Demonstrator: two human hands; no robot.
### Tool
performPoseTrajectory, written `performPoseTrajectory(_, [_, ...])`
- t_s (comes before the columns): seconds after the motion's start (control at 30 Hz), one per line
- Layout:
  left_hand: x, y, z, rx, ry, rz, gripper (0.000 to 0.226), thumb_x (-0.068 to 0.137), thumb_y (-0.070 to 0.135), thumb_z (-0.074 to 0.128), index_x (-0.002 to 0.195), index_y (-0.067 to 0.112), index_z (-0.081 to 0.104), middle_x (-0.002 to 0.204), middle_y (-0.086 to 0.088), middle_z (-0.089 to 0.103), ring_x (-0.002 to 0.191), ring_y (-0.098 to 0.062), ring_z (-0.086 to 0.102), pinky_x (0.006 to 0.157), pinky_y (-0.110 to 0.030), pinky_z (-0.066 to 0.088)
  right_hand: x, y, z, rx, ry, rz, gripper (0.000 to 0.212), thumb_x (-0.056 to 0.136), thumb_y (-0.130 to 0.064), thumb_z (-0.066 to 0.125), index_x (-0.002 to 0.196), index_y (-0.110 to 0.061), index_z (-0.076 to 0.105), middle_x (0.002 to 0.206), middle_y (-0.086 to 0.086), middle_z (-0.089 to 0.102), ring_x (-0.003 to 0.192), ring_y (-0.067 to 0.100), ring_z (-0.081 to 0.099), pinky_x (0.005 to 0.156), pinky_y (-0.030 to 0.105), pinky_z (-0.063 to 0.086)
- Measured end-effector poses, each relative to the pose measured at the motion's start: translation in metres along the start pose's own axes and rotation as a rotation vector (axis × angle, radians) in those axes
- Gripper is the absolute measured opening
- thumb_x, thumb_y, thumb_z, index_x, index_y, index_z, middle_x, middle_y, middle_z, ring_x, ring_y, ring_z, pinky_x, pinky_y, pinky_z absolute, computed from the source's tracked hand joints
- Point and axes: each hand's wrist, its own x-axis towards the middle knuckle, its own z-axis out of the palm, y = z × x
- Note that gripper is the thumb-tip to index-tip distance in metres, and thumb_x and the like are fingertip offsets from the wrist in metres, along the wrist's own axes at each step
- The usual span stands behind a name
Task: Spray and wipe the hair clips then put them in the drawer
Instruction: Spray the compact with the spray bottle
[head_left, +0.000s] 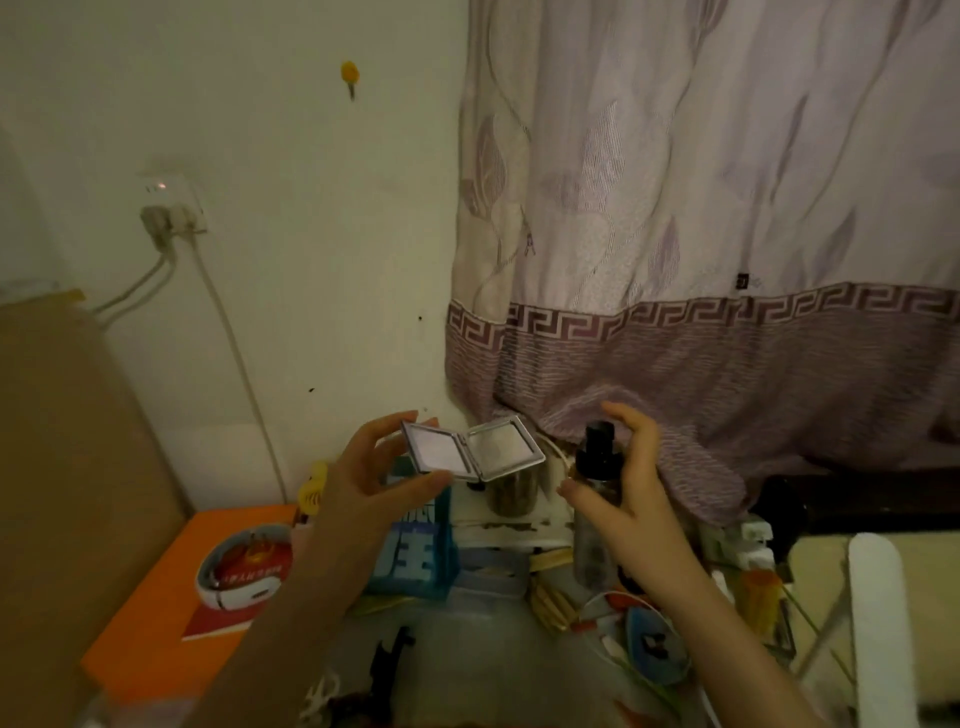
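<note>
Left hand (363, 467) fingers pinching an open compact mirror (470, 449), right hand (631, 483) curled round spray bottle (597, 499) w/ forefinger over nozzle, above cluttered table (483, 654); hair clips not identifiable; risk: mist overshoots onto curtain (701, 234).

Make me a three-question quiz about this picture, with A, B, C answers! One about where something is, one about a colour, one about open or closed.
1. Where is the spray bottle?
A in the right hand
B on the floor
C on the orange box

2. What colour is the box at the left?
A green
B orange
C black

3. The compact mirror in the left hand is:
A open
B closed
C wrapped up

Answers: 1 A, fingers curl round it; 2 B, its top is orange; 3 A, both halves lie spread.
</note>
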Motion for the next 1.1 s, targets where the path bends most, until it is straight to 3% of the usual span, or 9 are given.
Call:
performPoseTrajectory(0.07, [-0.006, -0.012, -0.003, -0.001, 0.02, -0.033, 0.056, 0.061, 0.013, 0.072, 0.114, 0.024, 0.057, 0.105, 0.014, 0.071, 0.098, -0.007, 0.067, 0.075, -0.038, 0.06, -0.008, 0.012, 0.002, 0.03, -0.032, 0.06, 0.064, 0.087, -0.002, 0.064, 0.125, -0.039, 0.028, 0.107, -0.012, 0.053, 0.093, -0.003, 0.06, 0.077, 0.01, 0.048])
performPoseTrajectory(0.17, [-0.017, -0.032, -0.009, -0.035, 0.044, -0.103, 0.058, 0.06, 0.013, 0.074, 0.115, 0.022, 0.059, 0.11, 0.007, 0.07, 0.102, -0.013, 0.067, 0.078, -0.041, 0.059, -0.022, 0.03, 0.005, 0.084, -0.06, 0.129, 0.058, 0.089, -0.002, 0.063, 0.125, -0.034, 0.031, 0.104, -0.022, 0.059, 0.097, 0.001, 0.061, 0.082, 0.014, 0.048])
performPoseTrajectory(0.3, [-0.029, -0.064, -0.017, -0.082, 0.051, -0.188, 0.056, 0.06, 0.012, 0.076, 0.111, 0.031, 0.061, 0.114, 0.004, 0.069, 0.107, -0.02, 0.066, 0.082, -0.045, 0.057, -0.043, 0.056, 0.006, 0.153, -0.071, 0.272, 0.056, 0.084, -0.008, 0.068, 0.126, -0.028, 0.036, 0.113, 0.011, 0.061, 0.105, 0.016, 0.063, 0.092, 0.029, 0.051])
performPoseTrajectory(0.37, [-0.034, -0.08, -0.02, -0.087, 0.065, -0.217, 0.056, 0.059, 0.012, 0.076, 0.109, 0.031, 0.061, 0.115, 0.003, 0.068, 0.109, -0.02, 0.065, 0.083, -0.044, 0.057, -0.051, 0.066, 0.007, 0.155, -0.074, 0.322, 0.051, 0.08, -0.009, 0.072, 0.121, -0.018, 0.043, 0.115, 0.012, 0.061, 0.108, 0.019, 0.062, 0.093, 0.034, 0.052])
performPoseTrajectory(0.57, [-0.054, -0.121, -0.026, -0.079, 0.072, -0.292, 0.054, 0.065, 0.013, 0.076, 0.112, 0.033, 0.062, 0.116, 0.005, 0.068, 0.104, -0.014, 0.066, 0.071, -0.025, 0.058, -0.073, 0.095, 0.01, 0.149, -0.044, 0.42, 0.037, 0.076, 0.002, 0.075, 0.105, -0.001, 0.053, 0.109, 0.011, 0.062, 0.104, 0.018, 0.062, 0.081, 0.024, 0.053])
performPoseTrajectory(0.67, [-0.066, -0.136, -0.025, -0.097, 0.071, -0.348, 0.058, 0.062, 0.011, 0.082, 0.111, 0.035, 0.063, 0.115, 0.005, 0.068, 0.103, -0.014, 0.066, 0.069, -0.025, 0.057, -0.085, 0.109, 0.012, 0.161, -0.031, 0.489, 0.035, 0.074, 0.001, 0.076, 0.103, -0.005, 0.057, 0.109, 0.007, 0.066, 0.105, 0.013, 0.062, 0.084, 0.025, 0.053])
performPoseTrajectory(0.8, [-0.083, -0.155, -0.026, -0.101, 0.062, -0.385, 0.055, 0.062, 0.017, 0.079, 0.111, 0.036, 0.063, 0.117, 0.006, 0.068, 0.106, -0.015, 0.065, 0.072, -0.028, 0.057, -0.1, 0.133, 0.017, 0.167, 0.025, 0.559, 0.037, 0.071, 0.005, 0.077, 0.101, -0.014, 0.065, 0.101, -0.002, 0.069, 0.098, 0.004, 0.064, 0.079, 0.017, 0.051])
performPoseTrajectory(0.97, [-0.106, -0.186, -0.027, -0.116, 0.036, -0.48, 0.062, 0.064, 0.009, 0.085, 0.118, 0.029, 0.06, 0.121, -0.003, 0.066, 0.108, -0.03, 0.065, 0.084, -0.055, 0.054, -0.123, 0.169, 0.023, 0.123, 0.053, 0.649, 0.043, 0.07, 0.007, 0.077, 0.101, -0.022, 0.066, 0.105, -0.001, 0.067, 0.095, -0.005, 0.063, 0.076, 0.012, 0.051])
performPoseTrajectory(1.1, [-0.123, -0.207, -0.027, -0.136, 0.041, -0.565, 0.06, 0.063, 0.013, 0.085, 0.114, 0.033, 0.063, 0.12, -0.003, 0.066, 0.104, -0.028, 0.067, 0.073, -0.038, 0.058, -0.144, 0.195, 0.028, 0.031, 0.055, 0.683, 0.046, 0.074, 0.006, 0.075, 0.1, -0.03, 0.062, 0.101, -0.008, 0.066, 0.093, -0.004, 0.063, 0.077, 0.016, 0.052])
